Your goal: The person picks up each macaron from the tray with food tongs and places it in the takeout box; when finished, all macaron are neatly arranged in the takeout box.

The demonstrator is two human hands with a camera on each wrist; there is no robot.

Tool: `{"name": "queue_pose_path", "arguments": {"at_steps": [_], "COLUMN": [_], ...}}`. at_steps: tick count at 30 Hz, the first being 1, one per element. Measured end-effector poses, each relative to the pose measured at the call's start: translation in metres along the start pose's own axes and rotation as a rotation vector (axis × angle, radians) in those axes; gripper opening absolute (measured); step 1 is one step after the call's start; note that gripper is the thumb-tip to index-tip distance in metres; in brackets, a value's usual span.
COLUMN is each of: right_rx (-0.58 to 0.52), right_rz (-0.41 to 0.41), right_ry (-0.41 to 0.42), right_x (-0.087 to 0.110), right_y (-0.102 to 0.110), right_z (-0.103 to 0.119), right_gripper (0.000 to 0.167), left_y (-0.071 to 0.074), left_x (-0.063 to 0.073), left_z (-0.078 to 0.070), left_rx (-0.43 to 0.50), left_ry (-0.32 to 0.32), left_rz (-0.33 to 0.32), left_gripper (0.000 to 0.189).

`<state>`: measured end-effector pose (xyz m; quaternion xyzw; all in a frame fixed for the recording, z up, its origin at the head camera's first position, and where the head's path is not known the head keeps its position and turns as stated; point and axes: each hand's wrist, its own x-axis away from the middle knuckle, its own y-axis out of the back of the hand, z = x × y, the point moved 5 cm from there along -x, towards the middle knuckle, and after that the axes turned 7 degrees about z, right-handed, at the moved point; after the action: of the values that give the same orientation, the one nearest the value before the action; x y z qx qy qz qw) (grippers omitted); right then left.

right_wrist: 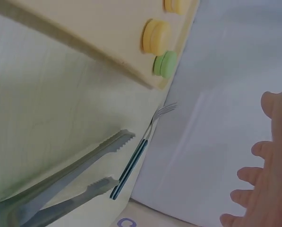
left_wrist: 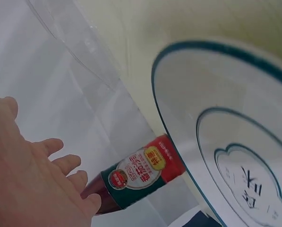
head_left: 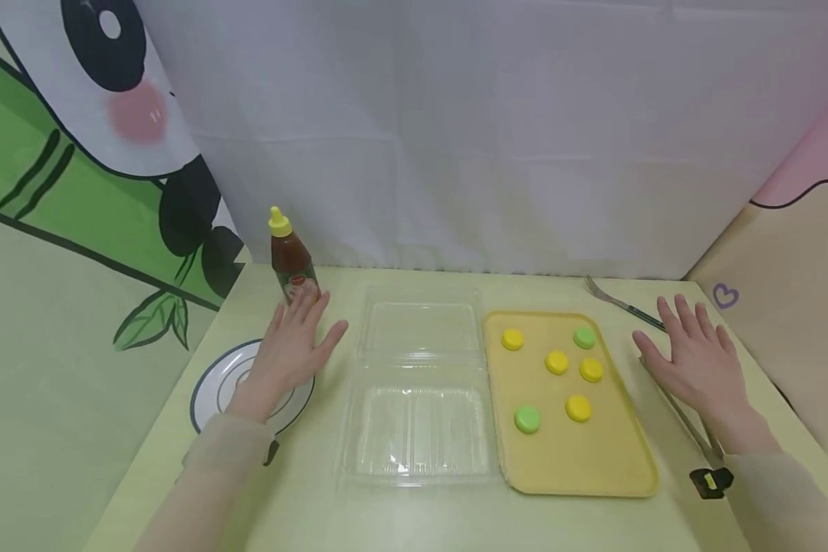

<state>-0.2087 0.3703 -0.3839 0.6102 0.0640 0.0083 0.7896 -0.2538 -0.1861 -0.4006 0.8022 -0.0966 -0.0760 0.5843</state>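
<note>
Bench (head_left: 303,506): lower frame
Left hand (head_left: 293,349): released, near plate (head_left: 209,387)
Right hand (head_left: 704,364): released, near tongs (right_wrist: 84,159)
Macarons (head_left: 556,363): best pinched lightly

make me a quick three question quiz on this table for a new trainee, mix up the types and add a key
1. How many yellow macarons lie on the tray?
2. True or false: the clear container stands open.
3. Fill in the word: of the two utensils on the right, the one lying farther from the person than the tongs is the ____.

Key: 1. Four. 2. True. 3. Fork.
</note>
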Motion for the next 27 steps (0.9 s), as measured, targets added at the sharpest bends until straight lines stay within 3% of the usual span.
{"name": "queue_pose_path", "arguments": {"at_steps": [10, 27], "right_rx": [-0.037, -0.108], "right_rz": [0.019, 0.129], "right_ry": [-0.048, -0.178], "right_x": [0.017, 0.041], "right_y": [-0.016, -0.049], "right_z": [-0.039, -0.082], "right_gripper": [0.079, 0.096], "left_y": [-0.012, -0.038], "left_x": [0.007, 0.023], "left_z": [-0.009, -0.006], "left_rx": [0.102, 0.539], "left_ry": [0.010, 0.169], "left_rz": [0.011, 0.145], "left_gripper": [0.079, 0.081]}}
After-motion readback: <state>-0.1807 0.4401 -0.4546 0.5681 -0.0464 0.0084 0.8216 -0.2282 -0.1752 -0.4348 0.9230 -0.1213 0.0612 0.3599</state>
